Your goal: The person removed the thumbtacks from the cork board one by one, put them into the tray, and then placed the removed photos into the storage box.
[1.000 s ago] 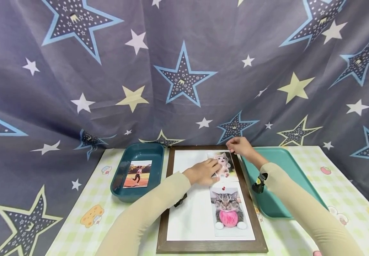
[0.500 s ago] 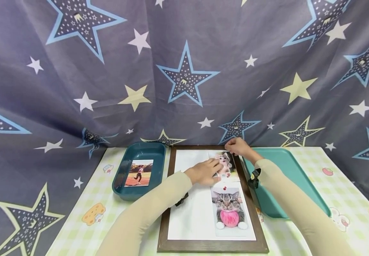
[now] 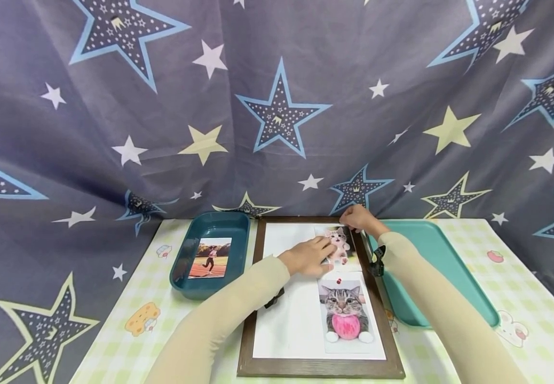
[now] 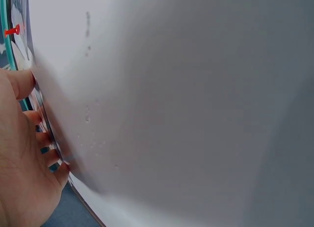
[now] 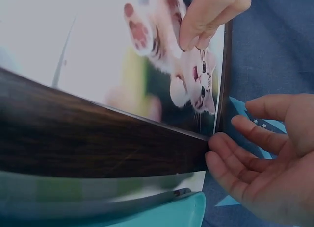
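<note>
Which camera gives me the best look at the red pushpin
The left wrist view: the red pushpin looks larger there, side-on, though near the edge. The head view shows it small, near the top of the tabby cat photo. The right wrist view does not show it.

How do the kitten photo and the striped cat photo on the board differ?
The kitten photo has a partly dark background; the striped cat photo has a pale one. The left hand touches and partly covers the kitten photo; no hand covers the striped cat photo. Both lie on the white board, inside the brown frame.
</note>
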